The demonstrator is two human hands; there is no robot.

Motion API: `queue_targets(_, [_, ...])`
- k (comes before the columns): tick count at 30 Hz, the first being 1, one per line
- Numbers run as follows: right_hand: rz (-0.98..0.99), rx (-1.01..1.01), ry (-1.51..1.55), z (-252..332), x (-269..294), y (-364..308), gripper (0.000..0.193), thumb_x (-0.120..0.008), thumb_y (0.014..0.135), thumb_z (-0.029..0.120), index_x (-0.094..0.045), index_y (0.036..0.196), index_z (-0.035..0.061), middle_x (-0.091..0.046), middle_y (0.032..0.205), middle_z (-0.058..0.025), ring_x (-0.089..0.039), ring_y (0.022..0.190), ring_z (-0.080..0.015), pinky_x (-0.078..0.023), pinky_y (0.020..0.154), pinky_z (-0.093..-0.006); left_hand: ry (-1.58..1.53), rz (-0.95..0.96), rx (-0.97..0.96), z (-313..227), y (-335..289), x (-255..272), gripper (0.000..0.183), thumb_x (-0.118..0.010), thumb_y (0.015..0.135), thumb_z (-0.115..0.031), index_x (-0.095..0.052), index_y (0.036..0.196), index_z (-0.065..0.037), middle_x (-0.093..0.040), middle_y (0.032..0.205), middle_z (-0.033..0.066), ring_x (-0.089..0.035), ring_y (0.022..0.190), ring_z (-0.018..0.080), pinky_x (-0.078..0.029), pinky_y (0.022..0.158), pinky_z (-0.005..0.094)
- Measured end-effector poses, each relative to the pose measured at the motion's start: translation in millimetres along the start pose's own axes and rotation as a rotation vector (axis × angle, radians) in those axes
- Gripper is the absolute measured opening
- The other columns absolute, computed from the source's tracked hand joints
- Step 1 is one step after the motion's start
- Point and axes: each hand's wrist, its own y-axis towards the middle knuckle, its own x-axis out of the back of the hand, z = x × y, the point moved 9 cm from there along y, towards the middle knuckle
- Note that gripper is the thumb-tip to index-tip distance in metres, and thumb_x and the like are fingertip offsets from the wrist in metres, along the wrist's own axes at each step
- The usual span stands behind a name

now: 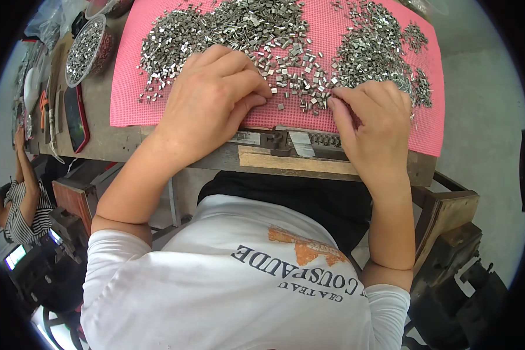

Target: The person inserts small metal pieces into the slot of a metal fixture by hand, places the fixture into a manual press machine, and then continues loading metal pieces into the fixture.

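A pink mat [128, 87] lies on a worn wooden bench and carries a wide scatter of small shiny metal pieces [239, 26]. My left hand [213, 102] rests palm down on the mat's near part, fingers curled, fingertips touching a few loose pieces near the middle. My right hand [373, 125] sits at the mat's front edge to the right, fingers bent and pinched together at a small metal piece beside a dense heap [379, 52]. Whether a piece is held between the fingertips is hidden.
A metal rail with a dark block [280, 141] runs along the bench's front edge between my hands. A bowl of metal pieces [84, 49] and a red-edged phone [76, 116] lie left of the mat. Another person [17, 204] sits at far left.
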Motion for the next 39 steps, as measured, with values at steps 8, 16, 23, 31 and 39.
queue_targets(8, [0.089, 0.034, -0.138, 7.5, -10.7, 14.2, 0.014, -0.077, 0.076, 0.006, -0.065, 0.07, 0.0066, -0.058, 0.077, -0.0052, -0.058, 0.083, -0.0257, -0.043, 0.076, -0.0405, -0.045, -0.102, 0.111, 24.5, -12.7, 11.7, 0.016, -0.081, 0.08, -0.008, -0.081, 0.096, -0.012, -0.067, 0.086, 0.0023, -0.064, 0.087, 0.0257, -0.05, 0.077, 0.0396])
queue_targets(16, [0.153, 0.038, -0.106, 6.7, -10.3, 22.4, 0.012, -0.075, 0.074, 0.004, -0.064, 0.071, 0.0034, -0.058, 0.076, -0.0092, -0.059, 0.083, -0.029, -0.046, 0.077, -0.0427, -0.047, -0.049, 0.07, 12.7, -7.6, 9.9, 0.023, -0.083, 0.076, -0.004, -0.082, 0.098, -0.012, -0.068, 0.092, 0.0025, -0.062, 0.09, 0.0238, -0.05, 0.081, 0.0364])
queue_targets(23, [0.159, 0.044, -0.039, 5.5, 1.4, 13.2, 0.008, -0.076, 0.076, 0.0, -0.069, 0.078, 0.0025, -0.058, 0.077, -0.0094, -0.059, 0.082, -0.0299, -0.048, 0.078, -0.0427, 0.054, 0.027, -0.072, 1.5, 9.5, 8.7, 0.026, -0.081, 0.071, -0.003, -0.081, 0.094, -0.014, -0.068, 0.091, -0.0009, -0.063, 0.098, 0.0232, -0.048, 0.087, 0.0387])
queue_targets(31, [0.071, -0.123, 0.143, -9.5, -0.2, -5.7, 0.01, -0.076, 0.08, 0.0, -0.073, 0.089, 0.0039, -0.064, 0.084, -0.0084, -0.061, 0.082, -0.029, -0.048, 0.076, -0.0416, 0.164, 0.114, -0.165, 0.2, 15.6, 4.2, 0.02, -0.079, 0.073, -0.007, -0.074, 0.091, -0.013, -0.067, 0.096, 0.0005, -0.063, 0.102, 0.0247, -0.046, 0.089, 0.0405])
queue_targets(39, [0.015, -0.163, 0.113, -6.8, -4.9, -4.2, 0.01, -0.077, 0.08, 0.003, -0.073, 0.088, 0.0057, -0.064, 0.084, -0.007, -0.061, 0.081, -0.0288, -0.047, 0.076, -0.0422, -0.031, 0.185, -0.206, 7.6, 14.2, -0.4, 0.021, -0.081, 0.074, -0.007, -0.076, 0.094, -0.011, -0.065, 0.099, 0.0041, -0.062, 0.102, 0.0269, -0.047, 0.091, 0.0413])
